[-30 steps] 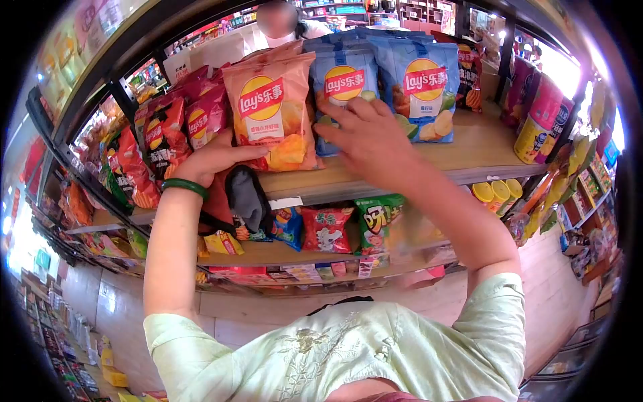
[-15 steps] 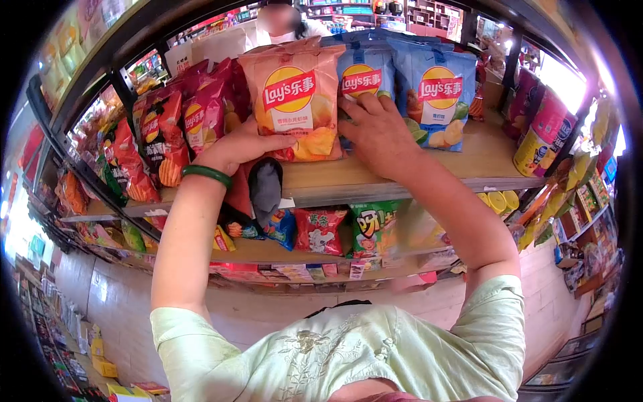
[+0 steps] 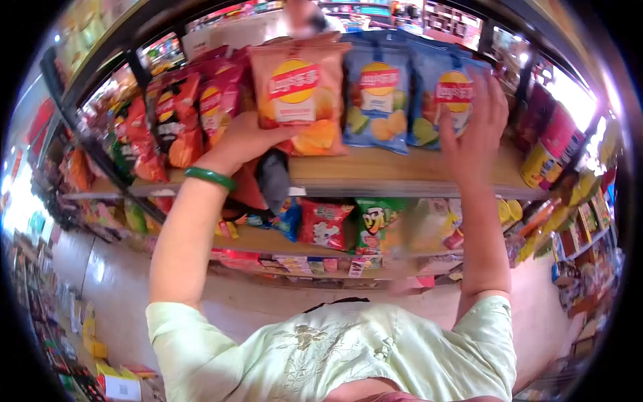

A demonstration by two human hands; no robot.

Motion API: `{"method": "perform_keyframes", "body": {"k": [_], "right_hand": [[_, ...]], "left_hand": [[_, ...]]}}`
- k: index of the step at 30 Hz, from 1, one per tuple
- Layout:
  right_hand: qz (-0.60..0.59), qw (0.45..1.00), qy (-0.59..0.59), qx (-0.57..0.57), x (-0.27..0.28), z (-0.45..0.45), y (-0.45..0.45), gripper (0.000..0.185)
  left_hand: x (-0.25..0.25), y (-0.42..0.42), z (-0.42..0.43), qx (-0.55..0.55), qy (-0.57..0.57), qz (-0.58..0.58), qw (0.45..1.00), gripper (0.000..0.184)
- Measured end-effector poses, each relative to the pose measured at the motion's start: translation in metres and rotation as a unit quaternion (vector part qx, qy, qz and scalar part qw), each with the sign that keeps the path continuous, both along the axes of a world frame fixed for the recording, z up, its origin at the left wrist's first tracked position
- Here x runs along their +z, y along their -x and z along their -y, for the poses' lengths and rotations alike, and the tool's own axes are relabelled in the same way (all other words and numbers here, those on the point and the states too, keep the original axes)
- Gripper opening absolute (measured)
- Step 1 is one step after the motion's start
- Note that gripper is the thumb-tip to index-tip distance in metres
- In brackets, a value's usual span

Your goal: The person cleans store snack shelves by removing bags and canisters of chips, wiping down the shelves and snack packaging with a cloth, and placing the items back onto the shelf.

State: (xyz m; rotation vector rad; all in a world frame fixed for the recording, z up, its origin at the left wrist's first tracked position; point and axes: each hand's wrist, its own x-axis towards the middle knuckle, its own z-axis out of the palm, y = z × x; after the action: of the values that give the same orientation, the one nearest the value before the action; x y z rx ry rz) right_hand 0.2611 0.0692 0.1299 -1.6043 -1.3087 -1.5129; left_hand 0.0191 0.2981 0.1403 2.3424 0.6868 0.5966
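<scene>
My left hand (image 3: 242, 142), with a green bangle at the wrist, is closed on a grey and dark red cloth (image 3: 274, 181) that hangs over the shelf edge. Its thumb lies across the lower left of an orange Lay's chip bag (image 3: 315, 130), which stands upright. Beside that bag is a blue chip bag (image 3: 378, 100). My right hand (image 3: 474, 130), blurred, reaches up the front of another blue chip bag (image 3: 423, 100) at its right side. The fingers are stretched up and the thumb is apart; part of this bag is hidden behind them.
Red and black chip bags (image 3: 179, 127) stand to the left. A pink and yellow can (image 3: 546, 164) is at the shelf's right end. Below is a lower shelf (image 3: 268, 249) with a red snack bag (image 3: 326, 224). A person (image 3: 305, 19) is behind the shelf.
My right hand has moved right, from between the orange and blue bags to the right-hand blue bag. The near blue bag now shows fully. My left hand keeps its place by the orange bag.
</scene>
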Motion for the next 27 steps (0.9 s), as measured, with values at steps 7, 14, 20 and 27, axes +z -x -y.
{"method": "perform_keyframes", "body": {"k": [7, 14, 20, 27], "right_hand": [[-0.688, 0.688, 0.027, 0.228, -0.011, 0.032, -0.074, 0.075], [-0.717, 0.538, 0.123, 0.426, -0.007, 0.018, -0.087, 0.058], [-0.730, 0.526, 0.130, 0.416, -0.023, -0.014, -0.101, 0.061], [-0.728, 0.548, 0.099, 0.399, -0.020, -0.007, -0.085, 0.071]], "left_hand": [[0.001, -0.004, -0.003, 0.057, -0.038, -0.061, 0.996, 0.057], [-0.012, -0.004, -0.018, 0.041, 0.045, -0.002, 0.998, 0.050], [-0.016, -0.002, -0.018, 0.052, 0.042, 0.031, 0.997, 0.045], [-0.004, -0.001, -0.011, 0.066, -0.043, -0.056, 0.995, 0.050]]}}
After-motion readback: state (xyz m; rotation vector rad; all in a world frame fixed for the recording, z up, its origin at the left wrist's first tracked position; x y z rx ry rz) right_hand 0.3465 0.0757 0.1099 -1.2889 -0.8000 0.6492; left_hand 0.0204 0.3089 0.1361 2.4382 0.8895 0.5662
